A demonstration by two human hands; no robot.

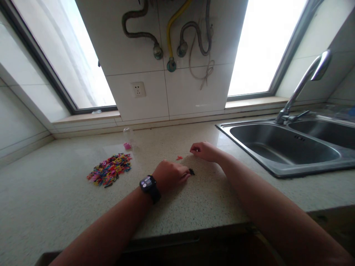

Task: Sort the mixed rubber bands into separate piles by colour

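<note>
My left hand (173,175), with a dark watch (148,184) on its wrist, rests low over the speckled counter. Its fingers are pressed together, and their tips meet a few small black rubber bands (192,171). To the right and a bit farther back, my right hand (203,151) has its fingers curled into a pinch; whatever lies between them is too small to make out. A few red-orange rubber bands (179,157) lie on the counter between the two hands. Off to the left spreads a loose pile of many-coloured rubber bands (111,170).
Behind the pile stands a clear plastic container (128,135) with a pink piece (127,146) beside it. A steel double sink (277,147) with a faucet (302,85) fills the right side. The counter's front edge (194,231) runs beneath my forearms.
</note>
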